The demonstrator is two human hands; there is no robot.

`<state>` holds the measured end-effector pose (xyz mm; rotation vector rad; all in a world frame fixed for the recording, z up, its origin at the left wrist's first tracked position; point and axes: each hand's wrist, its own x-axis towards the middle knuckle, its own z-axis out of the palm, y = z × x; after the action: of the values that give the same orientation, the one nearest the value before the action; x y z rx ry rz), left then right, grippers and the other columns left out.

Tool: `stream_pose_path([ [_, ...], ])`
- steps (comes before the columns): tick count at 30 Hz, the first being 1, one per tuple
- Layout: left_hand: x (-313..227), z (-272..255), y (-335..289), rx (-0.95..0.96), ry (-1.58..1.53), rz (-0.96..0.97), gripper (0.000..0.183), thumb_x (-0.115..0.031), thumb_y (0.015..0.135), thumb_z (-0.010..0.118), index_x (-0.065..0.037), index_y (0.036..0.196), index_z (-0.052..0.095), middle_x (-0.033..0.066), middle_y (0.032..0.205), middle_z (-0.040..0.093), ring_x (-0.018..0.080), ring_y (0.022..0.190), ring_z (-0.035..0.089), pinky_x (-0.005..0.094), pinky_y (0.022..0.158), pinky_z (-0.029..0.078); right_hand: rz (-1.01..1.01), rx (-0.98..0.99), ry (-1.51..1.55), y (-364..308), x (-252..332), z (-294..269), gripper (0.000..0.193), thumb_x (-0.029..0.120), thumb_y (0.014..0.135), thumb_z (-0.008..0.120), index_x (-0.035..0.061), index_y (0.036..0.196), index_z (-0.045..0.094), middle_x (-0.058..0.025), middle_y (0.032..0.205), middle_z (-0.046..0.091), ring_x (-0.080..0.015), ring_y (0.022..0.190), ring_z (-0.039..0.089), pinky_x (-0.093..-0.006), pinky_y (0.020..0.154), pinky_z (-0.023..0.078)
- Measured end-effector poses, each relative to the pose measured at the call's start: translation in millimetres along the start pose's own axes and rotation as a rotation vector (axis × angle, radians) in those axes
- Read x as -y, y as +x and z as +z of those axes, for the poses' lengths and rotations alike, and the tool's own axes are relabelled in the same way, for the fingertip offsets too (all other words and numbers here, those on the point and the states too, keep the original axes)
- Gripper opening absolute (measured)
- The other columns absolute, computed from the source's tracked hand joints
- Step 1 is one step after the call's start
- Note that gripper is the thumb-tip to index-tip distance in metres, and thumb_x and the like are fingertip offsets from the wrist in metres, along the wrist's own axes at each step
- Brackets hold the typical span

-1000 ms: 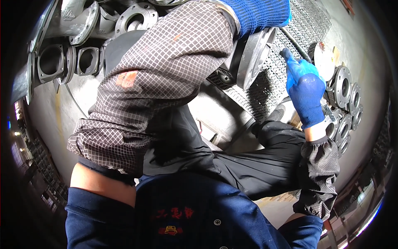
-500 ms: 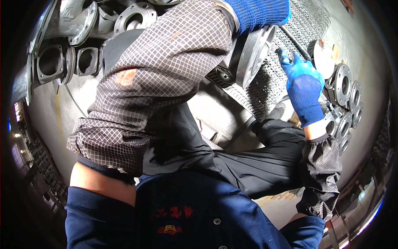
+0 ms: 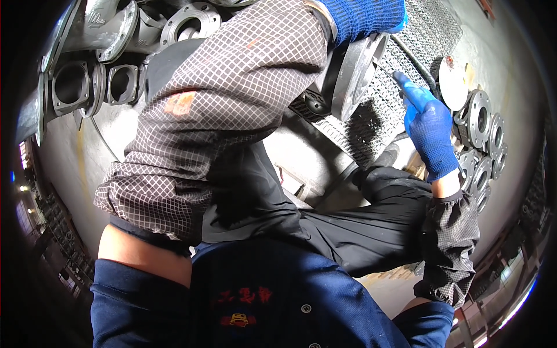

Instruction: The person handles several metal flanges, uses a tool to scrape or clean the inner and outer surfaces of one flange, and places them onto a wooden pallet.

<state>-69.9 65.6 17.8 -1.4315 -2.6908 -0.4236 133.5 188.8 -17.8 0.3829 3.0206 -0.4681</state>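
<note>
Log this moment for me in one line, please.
left hand: at flange top, grip unclear | right hand: finger toward flange, hold unclear | castings: upper left

Blue-gloved hands (image 3: 430, 123), checked oversleeves (image 3: 226, 81), navy shirt (image 3: 342, 296)

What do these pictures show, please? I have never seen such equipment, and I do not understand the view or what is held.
There is no robot here: a person is seen through a wide fisheye camera worn on the head, so edges look bent. The left hand, gloved, is at the top of a grey flanged part; its fingers are mostly hidden, so the grip is unclear. The gloved right hand extends a finger toward that part; I cannot tell whether it holds anything. A dark cable or rod lies across the textured metal plate. More flanged rings are at the right.
</note>
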Motion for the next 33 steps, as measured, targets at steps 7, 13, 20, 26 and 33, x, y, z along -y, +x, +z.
stream_pose_path([
  [7, 0, 0, -1, -0.003, -0.003, 0.007, 0.019, -0.019, 0.078, 0.054, -0.006, 0.076, 0.068, 0.0172, 0.069, 0.065, 0.0294, 0.065, 0.066, 0.0393, 0.06, 0.052, -0.015, -0.069, 0.108, 4, -14, 8, 0.04, 0.007, 0.084, 0.053, 0.0248, 0.118, 0.06, -0.0148, 0.09, 0.065, -0.0308, 0.078, 0.064, -0.0366, 0.069, 0.051],
  [13, 0, 0, -1, 0.0, -0.002, 0.008, 0.019, -0.02, 0.078, 0.054, -0.007, 0.076, 0.068, 0.017, 0.068, 0.065, 0.0293, 0.064, 0.066, 0.0393, 0.059, 0.052, -0.03, -0.062, 0.232, 7, -14, 11, 0.04, 0.006, 0.082, 0.054, 0.0235, 0.117, 0.062, -0.0164, 0.089, 0.065, -0.0303, 0.075, 0.064, -0.0352, 0.069, 0.051],
  [20, 2, 0, -2, -0.002, -0.002, 0.009, 0.019, -0.02, 0.079, 0.054, -0.007, 0.076, 0.068, 0.0167, 0.068, 0.065, 0.0291, 0.064, 0.066, 0.0392, 0.059, 0.052, -0.019, -0.041, 0.145, 8, -21, 8, 0.038, 0.007, 0.083, 0.053, 0.0247, 0.116, 0.062, -0.0152, 0.089, 0.065, -0.0302, 0.076, 0.064, -0.036, 0.067, 0.051],
  [26, 2, -1, -1, -0.008, -0.001, 0.019, 0.019, -0.021, 0.079, 0.054, -0.007, 0.076, 0.068, 0.0165, 0.067, 0.065, 0.0289, 0.063, 0.066, 0.0392, 0.058, 0.052, 0.022, -0.001, 0.23, 5, -13, 1, 0.038, 0.006, 0.083, 0.055, 0.0243, 0.115, 0.063, -0.014, 0.096, 0.066, -0.028, 0.081, 0.066, -0.0329, 0.073, 0.052],
  [33, 5, -3, -7, -0.004, -0.014, 0.008, 0.02, -0.021, 0.079, 0.054, -0.007, 0.076, 0.067, 0.0163, 0.067, 0.065, 0.0287, 0.063, 0.066, 0.0391, 0.058, 0.052, 0.11, 0.051, 0.559, 2, 7, -2, 0.037, 0.003, 0.082, 0.055, 0.0199, 0.113, 0.065, -0.0116, 0.101, 0.066, -0.0238, 0.085, 0.067, -0.03, 0.077, 0.052],
])
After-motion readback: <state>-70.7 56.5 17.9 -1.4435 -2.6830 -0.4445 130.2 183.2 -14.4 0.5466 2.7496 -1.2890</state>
